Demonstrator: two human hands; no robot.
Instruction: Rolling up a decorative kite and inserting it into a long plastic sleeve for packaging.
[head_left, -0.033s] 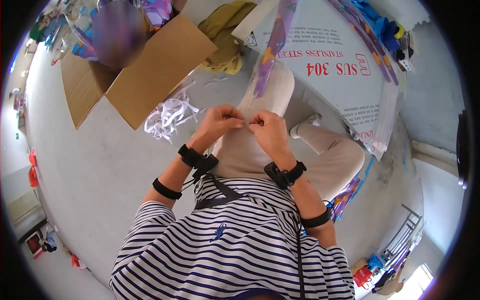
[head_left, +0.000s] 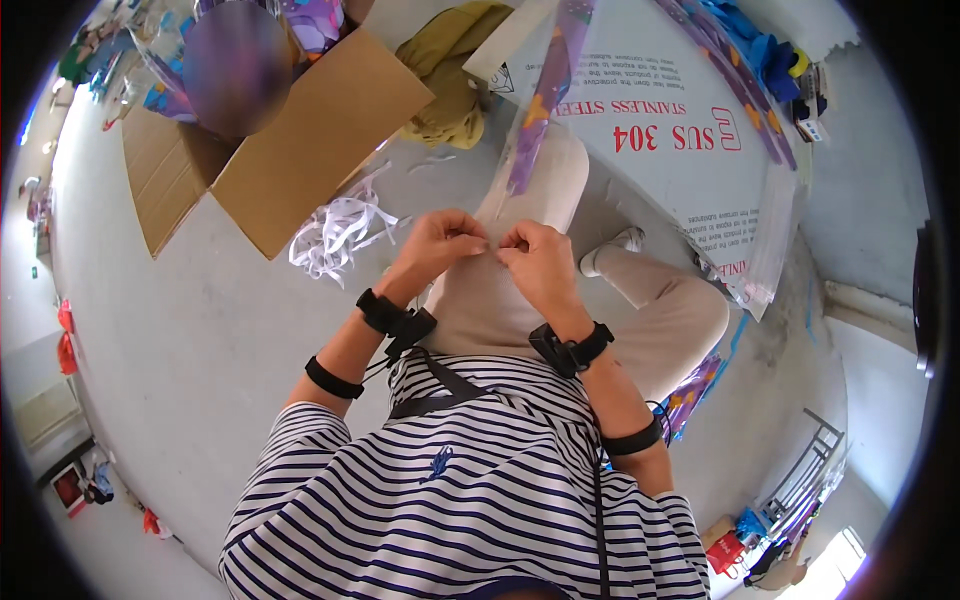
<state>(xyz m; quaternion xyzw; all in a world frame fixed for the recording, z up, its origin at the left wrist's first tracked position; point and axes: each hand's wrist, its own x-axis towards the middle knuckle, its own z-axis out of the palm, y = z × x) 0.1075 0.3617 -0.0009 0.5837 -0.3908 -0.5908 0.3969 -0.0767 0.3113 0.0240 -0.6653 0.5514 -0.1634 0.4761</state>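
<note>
Both hands are together over my light beige trouser leg (head_left: 480, 310), fingertips a small gap apart. My left hand (head_left: 440, 248) is closed in a pinch, thumb against the fingers. Facing it, my right hand (head_left: 538, 262) pinches in the same way. A long, narrow purple patterned plastic bag (head_left: 545, 110) lies over the knee, and its clear end runs down to the fingertips. The exact bit of film between the fingers is too small to see. Black bands with small devices (head_left: 398, 318) sit on both wrists.
An open cardboard box (head_left: 310, 140) with purple packages stands at the upper left. Beside it lies a heap of white strips (head_left: 340, 232) on the floor. A large white-wrapped board (head_left: 660, 90) at the upper right carries more purple bags (head_left: 735, 75). Olive cloth (head_left: 450, 80) lies between them.
</note>
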